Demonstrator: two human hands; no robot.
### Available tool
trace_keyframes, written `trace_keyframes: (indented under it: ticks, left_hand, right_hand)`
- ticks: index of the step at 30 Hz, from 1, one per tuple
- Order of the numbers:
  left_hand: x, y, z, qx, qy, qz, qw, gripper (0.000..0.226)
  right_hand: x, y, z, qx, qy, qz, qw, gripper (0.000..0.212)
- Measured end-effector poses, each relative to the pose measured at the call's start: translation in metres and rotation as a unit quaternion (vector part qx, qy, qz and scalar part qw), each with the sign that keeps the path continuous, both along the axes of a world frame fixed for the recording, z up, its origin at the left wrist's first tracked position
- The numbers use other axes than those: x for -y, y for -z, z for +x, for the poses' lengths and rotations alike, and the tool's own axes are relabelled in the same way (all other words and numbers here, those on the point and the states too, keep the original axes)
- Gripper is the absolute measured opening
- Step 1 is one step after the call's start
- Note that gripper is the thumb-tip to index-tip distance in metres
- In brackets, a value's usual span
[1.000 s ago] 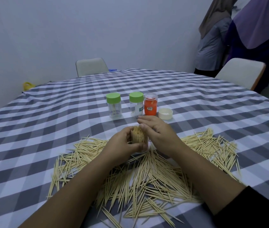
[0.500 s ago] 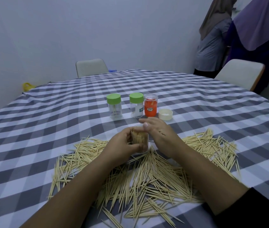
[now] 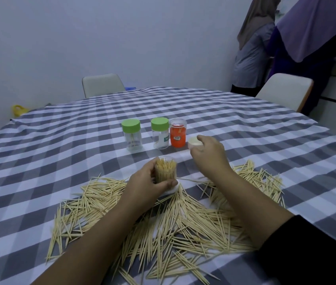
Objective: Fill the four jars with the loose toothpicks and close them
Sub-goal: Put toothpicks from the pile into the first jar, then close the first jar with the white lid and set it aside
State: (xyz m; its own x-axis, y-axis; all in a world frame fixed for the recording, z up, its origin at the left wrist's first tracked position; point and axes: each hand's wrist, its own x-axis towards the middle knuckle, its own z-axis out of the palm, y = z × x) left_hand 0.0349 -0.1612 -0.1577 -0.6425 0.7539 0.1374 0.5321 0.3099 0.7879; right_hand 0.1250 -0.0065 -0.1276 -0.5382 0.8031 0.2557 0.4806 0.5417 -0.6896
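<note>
- My left hand (image 3: 152, 182) grips the jar (image 3: 165, 171), packed full of toothpicks and upright on the desk (image 3: 60, 140) at the far edge of the pile (image 3: 173, 219).
- My right hand (image 3: 208, 153) pinches the white lid (image 3: 195, 142) beside the orange jar (image 3: 177, 133).
- Step in hand, I judge: capping this first jar.
- Next: lift the lid across, seat it square, press down without catching tips.
- Two green-lidded jars (image 3: 131, 134) look almost empty.

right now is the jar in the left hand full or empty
Full: the jar gripped by the left hand is packed with upright toothpicks to its open rim, no lid on.
</note>
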Motion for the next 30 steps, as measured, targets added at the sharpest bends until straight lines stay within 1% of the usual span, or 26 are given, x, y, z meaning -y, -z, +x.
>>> trace_keyframes:
  ticks: [2,3,7,9,11,13,15,18,21,23,25,27,30]
  left_hand:
    - [-0.001,0.001,-0.002,-0.014,-0.010,-0.008,1.000,0.074]
    - [-0.001,0.002,-0.004,-0.028,-0.017,-0.014,0.999,0.074]
    - [-0.001,0.005,-0.009,-0.060,-0.033,-0.028,0.997,0.071]
    - [-0.001,0.005,-0.011,-0.062,-0.033,-0.027,0.997,0.069]
    - [-0.001,0.004,-0.011,-0.059,-0.031,-0.022,0.998,0.067]
    - [-0.001,0.004,-0.011,-0.055,-0.031,-0.016,0.998,0.063]
    - [0.000,0.005,-0.011,-0.051,-0.033,-0.015,0.998,0.063]
    - [-0.001,0.006,-0.012,-0.053,-0.031,-0.014,0.998,0.065]
    - [-0.001,0.007,-0.012,-0.051,-0.029,-0.013,0.998,0.064]
    - [-0.001,0.008,-0.012,-0.054,-0.028,-0.014,0.998,0.063]
    - [0.000,0.008,-0.012,-0.050,-0.026,-0.012,0.998,0.062]
    - [0.000,0.008,-0.011,-0.051,-0.026,-0.011,0.998,0.059]
    - [-0.001,0.008,-0.011,-0.063,-0.024,-0.017,0.998,0.058]
  right_hand:
    - [-0.008,-0.003,-0.008,0.066,0.022,0.002,0.998,0.056]
    - [-0.010,-0.004,-0.012,0.080,0.025,-0.006,0.996,0.061]
    - [-0.016,-0.004,-0.025,0.086,0.029,-0.037,0.995,0.074]
    - [-0.017,-0.003,-0.030,0.101,0.032,-0.031,0.994,0.074]
    - [-0.018,-0.003,-0.032,0.117,0.038,-0.019,0.992,0.065]
    - [-0.018,-0.005,-0.031,0.108,0.040,-0.026,0.993,0.058]
    - [-0.014,-0.009,-0.026,0.092,0.037,-0.055,0.994,0.061]
    - [0.002,-0.020,-0.013,0.113,-0.024,-0.050,0.992,0.073]
    - [0.025,-0.032,0.000,0.183,-0.121,0.007,0.976,0.075]
    - [0.035,-0.035,0.003,0.218,-0.153,0.051,0.963,0.075]
    - [0.040,-0.037,0.003,0.207,-0.163,0.051,0.963,0.079]
    - [0.043,-0.038,0.003,0.177,-0.179,0.023,0.967,0.081]
    - [0.047,-0.036,0.003,0.112,-0.237,-0.021,0.965,0.073]
